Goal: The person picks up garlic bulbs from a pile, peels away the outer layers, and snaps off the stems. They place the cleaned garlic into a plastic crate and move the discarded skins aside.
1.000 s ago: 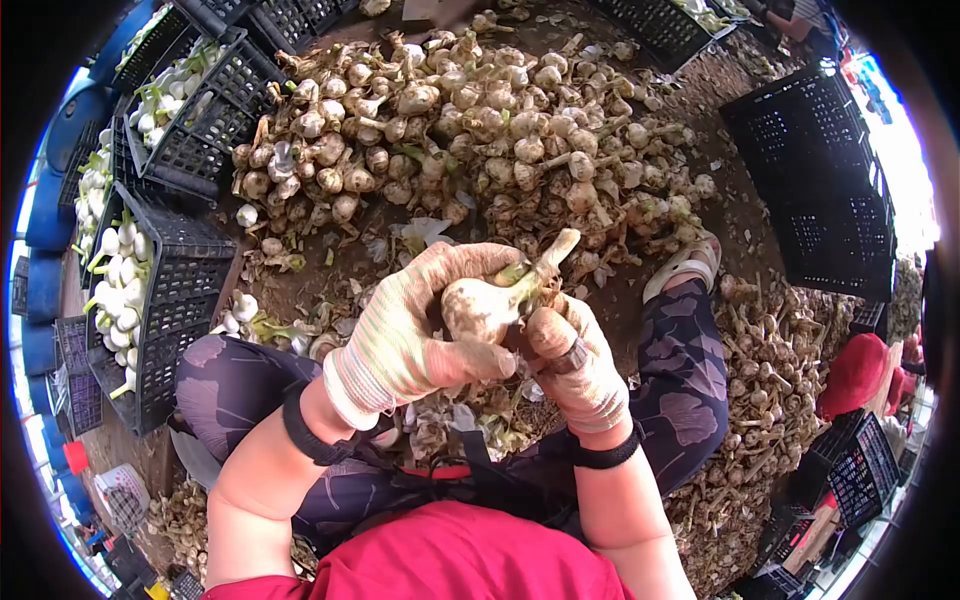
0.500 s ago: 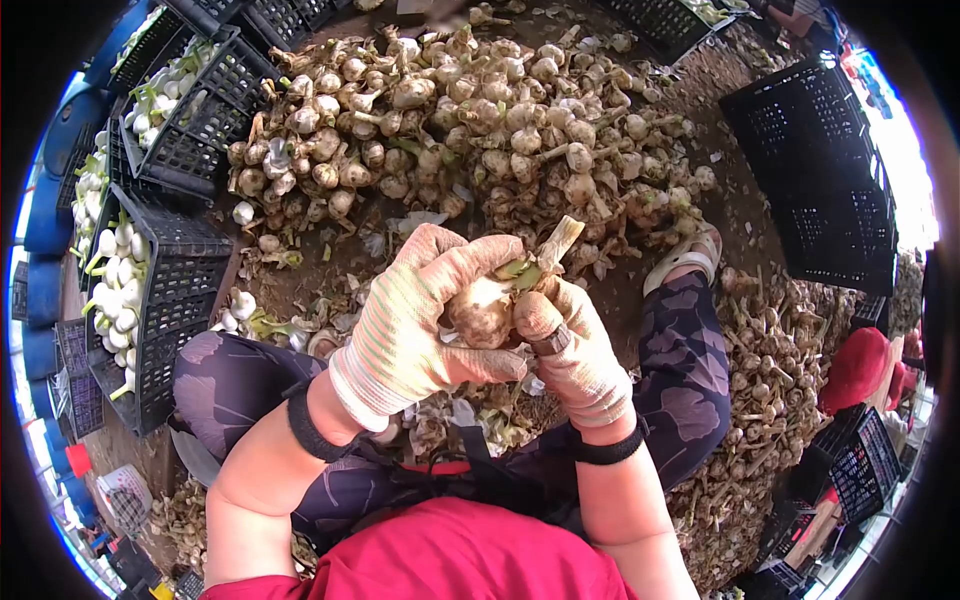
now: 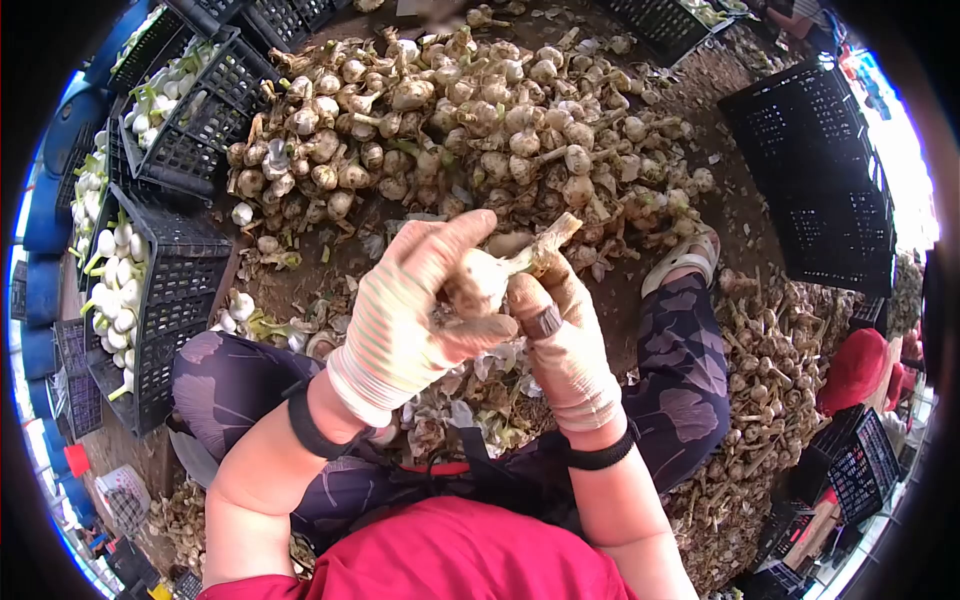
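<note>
Between my two gloved hands is a garlic bulb [image 3: 476, 284], partly bared to white with brownish skin still on its lower side. My left hand [image 3: 415, 305] is closed round the bulb, fingers over the top and thumb below. My right hand [image 3: 563, 330] pinches the dry stalk [image 3: 550, 240] and the skin by its neck; a dark band sits round its thumb. Both gloves are pale and soiled at the fingers. Below the hands, loose peelings [image 3: 480, 400] lie between my legs.
A large heap of unpeeled garlic [image 3: 480, 120] spreads ahead, and another heap [image 3: 765, 390] lies to the right. Black crates of white garlic [image 3: 165, 290] stand at the left. A black crate [image 3: 815, 170] is at the upper right, with a red stool-like object [image 3: 858, 370] below.
The skin at the bulb's neck has been pulled toward the right hand, baring more white. My right hand has shifted slightly left and its fingers have moved along the stalk.
</note>
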Action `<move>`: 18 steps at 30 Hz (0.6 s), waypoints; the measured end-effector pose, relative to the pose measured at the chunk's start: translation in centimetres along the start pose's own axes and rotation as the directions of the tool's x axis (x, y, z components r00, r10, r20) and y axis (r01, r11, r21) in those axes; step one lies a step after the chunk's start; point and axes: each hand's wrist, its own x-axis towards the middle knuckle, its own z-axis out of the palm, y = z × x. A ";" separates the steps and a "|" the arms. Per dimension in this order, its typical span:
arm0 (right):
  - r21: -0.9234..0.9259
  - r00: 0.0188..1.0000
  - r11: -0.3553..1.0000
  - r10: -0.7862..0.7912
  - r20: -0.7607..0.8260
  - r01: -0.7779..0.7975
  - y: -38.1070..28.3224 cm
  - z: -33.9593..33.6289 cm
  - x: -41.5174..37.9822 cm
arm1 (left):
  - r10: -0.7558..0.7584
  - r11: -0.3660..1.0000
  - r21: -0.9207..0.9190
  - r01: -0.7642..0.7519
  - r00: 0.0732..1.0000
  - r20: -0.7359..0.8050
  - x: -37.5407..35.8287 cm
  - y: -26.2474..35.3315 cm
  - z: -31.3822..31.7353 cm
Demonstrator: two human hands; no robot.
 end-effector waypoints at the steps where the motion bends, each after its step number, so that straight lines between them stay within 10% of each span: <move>1: 0.098 0.999 0.995 0.040 -0.025 -0.037 0.0 0.1 -0.1 | 0.273 0.827 0.497 -0.264 0.960 0.056 0.1 0.0 -0.2; 7: 0.201 0.997 0.979 0.054 -0.063 -0.040 0.4 -0.5 -0.7 | 0.203 0.911 0.351 -0.215 0.977 0.074 0.2 -0.5 0.0; 8: 0.108 0.999 0.994 0.031 -0.044 -0.026 0.4 -0.6 -0.7 | -0.005 1.000 0.018 0.002 0.992 0.123 0.4 -0.7 -0.3; 9: 0.014 1.000 1.000 0.012 -0.023 -0.012 0.5 -0.7 -0.8 | -0.184 0.921 -0.297 0.251 0.954 0.236 0.6 -0.8 -0.6; 11: 0.123 0.965 0.992 -0.045 0.259 0.013 0.1 -1.9 -0.2 | -0.342 0.347 -0.666 0.660 0.750 0.566 0.8 -0.9 -1.0; 13: -0.104 0.976 0.976 0.201 0.086 -0.191 -1.4 -1.7 -0.7 | -0.487 0.521 -0.554 0.649 0.759 0.432 0.8 -1.0 -0.7; 14: 0.279 0.966 0.960 -0.053 0.254 -0.020 -0.8 -1.7 0.0 | -0.364 0.807 -0.383 0.450 0.889 0.278 1.1 -1.6 -0.8; 15: 0.023 0.987 0.987 0.156 0.049 -0.157 -1.1 -1.8 -0.1 | -0.172 0.971 -0.139 0.195 0.971 0.164 1.6 -2.0 -0.8; 16: 0.039 0.987 0.987 0.156 -0.037 -0.155 -0.4 -2.1 0.1 | -0.343 0.795 -0.514 0.322 0.938 0.058 1.7 -2.0 0.2; 18: 0.063 0.979 0.987 0.155 -0.131 -0.147 0.5 -2.6 0.2 | -0.089 0.994 -0.073 0.083 0.992 -0.092 1.2 -1.2 0.9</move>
